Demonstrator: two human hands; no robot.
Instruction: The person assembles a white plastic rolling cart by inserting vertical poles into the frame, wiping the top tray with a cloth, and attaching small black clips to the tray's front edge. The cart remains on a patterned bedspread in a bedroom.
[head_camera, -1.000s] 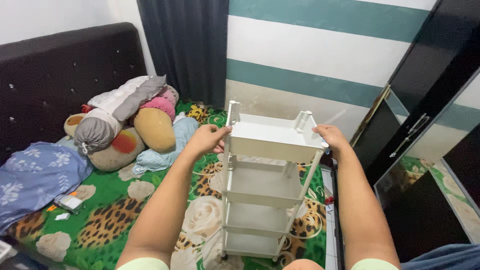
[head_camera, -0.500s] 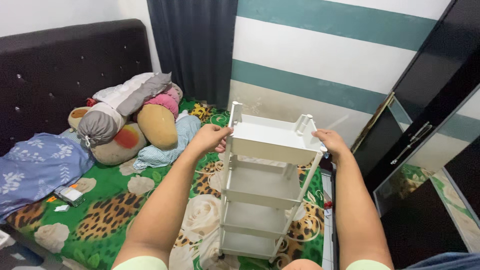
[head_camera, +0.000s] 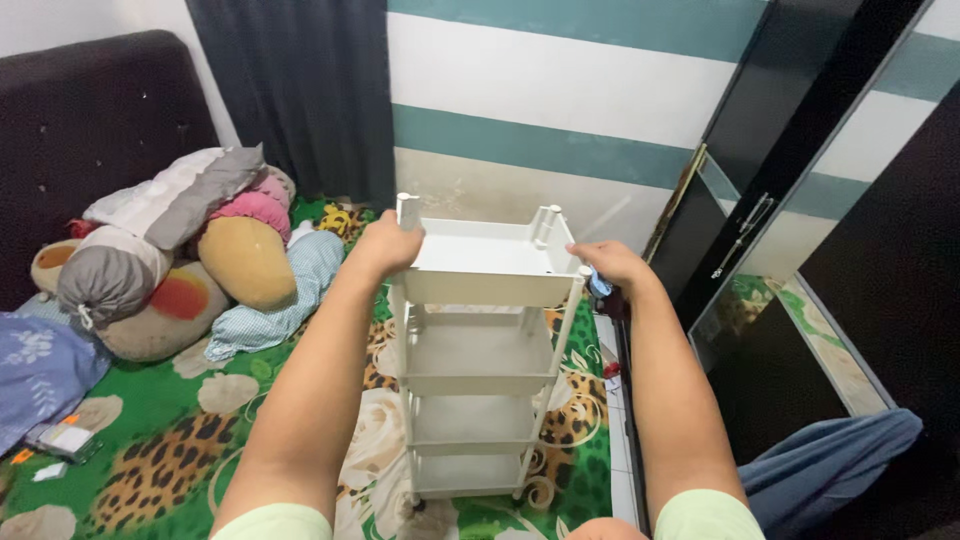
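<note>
White shelf cart (head_camera: 480, 350) is up closer to us now than a second ago, standing on the leopard-print bedspread (head_camera: 150, 470). Our left hand (head_camera: 385, 248) and right hand (head_camera: 612, 265) are both wrapped round the top tray's edges, so we've clearly got it and are shifting it. Pillows (head_camera: 190, 250) sit well left of our left hand.

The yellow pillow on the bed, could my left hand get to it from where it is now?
Probably yes. The left hand grips the top tray's left edge on the white shelf cart, and the yellow pillow lies to its left with nothing between them. It would have to let go first.
</note>
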